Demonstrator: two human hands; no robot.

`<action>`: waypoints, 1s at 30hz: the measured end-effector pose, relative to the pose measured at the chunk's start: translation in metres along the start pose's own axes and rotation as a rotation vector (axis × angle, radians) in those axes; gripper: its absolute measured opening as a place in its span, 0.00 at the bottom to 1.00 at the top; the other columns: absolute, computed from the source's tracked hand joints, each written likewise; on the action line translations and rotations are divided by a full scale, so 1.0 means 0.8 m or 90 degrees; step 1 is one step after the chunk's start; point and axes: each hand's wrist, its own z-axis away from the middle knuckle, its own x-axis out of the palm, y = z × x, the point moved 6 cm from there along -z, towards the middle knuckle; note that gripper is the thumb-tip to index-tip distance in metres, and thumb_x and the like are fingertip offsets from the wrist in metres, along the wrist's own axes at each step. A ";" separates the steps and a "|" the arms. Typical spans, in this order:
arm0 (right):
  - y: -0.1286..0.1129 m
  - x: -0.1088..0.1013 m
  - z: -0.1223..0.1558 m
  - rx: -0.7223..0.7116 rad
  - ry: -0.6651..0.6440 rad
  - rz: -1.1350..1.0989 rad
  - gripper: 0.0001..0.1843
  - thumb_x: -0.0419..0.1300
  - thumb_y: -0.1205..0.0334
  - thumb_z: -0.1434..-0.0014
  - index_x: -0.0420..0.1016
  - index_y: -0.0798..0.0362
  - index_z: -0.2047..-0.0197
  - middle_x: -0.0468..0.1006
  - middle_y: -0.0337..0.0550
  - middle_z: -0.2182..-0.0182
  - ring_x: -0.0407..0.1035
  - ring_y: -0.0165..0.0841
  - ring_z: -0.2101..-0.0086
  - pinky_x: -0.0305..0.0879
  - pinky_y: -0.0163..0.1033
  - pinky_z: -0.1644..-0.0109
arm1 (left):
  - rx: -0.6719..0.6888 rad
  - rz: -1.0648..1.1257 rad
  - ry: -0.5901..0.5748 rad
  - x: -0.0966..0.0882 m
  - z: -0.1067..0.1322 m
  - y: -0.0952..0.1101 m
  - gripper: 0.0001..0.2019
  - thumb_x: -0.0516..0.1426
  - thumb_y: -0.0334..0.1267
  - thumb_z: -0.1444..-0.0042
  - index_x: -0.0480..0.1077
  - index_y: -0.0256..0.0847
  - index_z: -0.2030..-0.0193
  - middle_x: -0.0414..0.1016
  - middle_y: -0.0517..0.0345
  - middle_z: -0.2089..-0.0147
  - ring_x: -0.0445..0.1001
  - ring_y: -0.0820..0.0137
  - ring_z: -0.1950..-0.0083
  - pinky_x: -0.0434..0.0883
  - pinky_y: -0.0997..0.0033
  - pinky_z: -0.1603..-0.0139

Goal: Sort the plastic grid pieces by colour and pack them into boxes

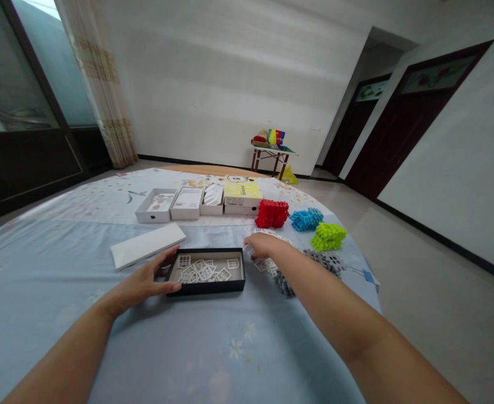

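Blue-covered, the surface (40, 264) carries a black box (207, 287) of white lattice pieces (202, 271); the left hand (146, 280) clasps its left end, fingers around the corner. The right hand (264, 245) touches loose pieces (266, 265) just beside, fingers curled; grip unclear.

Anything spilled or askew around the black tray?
White grid pieces lie loose on the cloth right of the black tray, by the right hand. A white lid lies askew at its left.
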 end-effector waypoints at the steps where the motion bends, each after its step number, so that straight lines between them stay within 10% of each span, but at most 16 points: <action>1: 0.000 -0.002 0.001 -0.006 0.003 -0.007 0.25 0.68 0.64 0.59 0.76 0.49 0.54 0.78 0.45 0.57 0.71 0.38 0.57 0.63 0.33 0.59 | 0.001 0.002 -0.001 0.000 0.000 0.000 0.45 0.63 0.49 0.57 0.50 0.46 0.33 0.53 0.48 0.32 0.59 0.54 0.36 0.60 0.56 0.38; 12: 0.025 -0.038 0.022 -0.006 0.146 -0.186 0.15 0.62 0.65 0.50 0.75 0.55 0.56 0.79 0.41 0.66 0.71 0.32 0.66 0.62 0.32 0.63 | 0.006 0.036 0.014 0.002 0.002 0.006 0.46 0.65 0.47 0.59 0.52 0.44 0.34 0.55 0.47 0.32 0.60 0.54 0.36 0.60 0.55 0.38; 19: -0.034 -0.075 0.047 -0.139 0.313 -0.441 0.12 0.62 0.64 0.48 0.75 0.55 0.59 0.77 0.40 0.67 0.70 0.31 0.66 0.63 0.34 0.62 | 0.014 0.048 0.002 0.003 0.000 0.001 0.45 0.65 0.46 0.59 0.52 0.45 0.34 0.58 0.46 0.34 0.61 0.54 0.37 0.61 0.56 0.38; 30: -0.087 -0.062 0.047 -0.180 0.213 -0.429 0.19 0.62 0.58 0.46 0.73 0.53 0.51 0.78 0.44 0.63 0.71 0.31 0.63 0.64 0.36 0.57 | 0.004 0.023 -0.001 0.004 0.002 0.008 0.45 0.64 0.48 0.58 0.51 0.45 0.33 0.57 0.47 0.34 0.61 0.55 0.37 0.60 0.56 0.38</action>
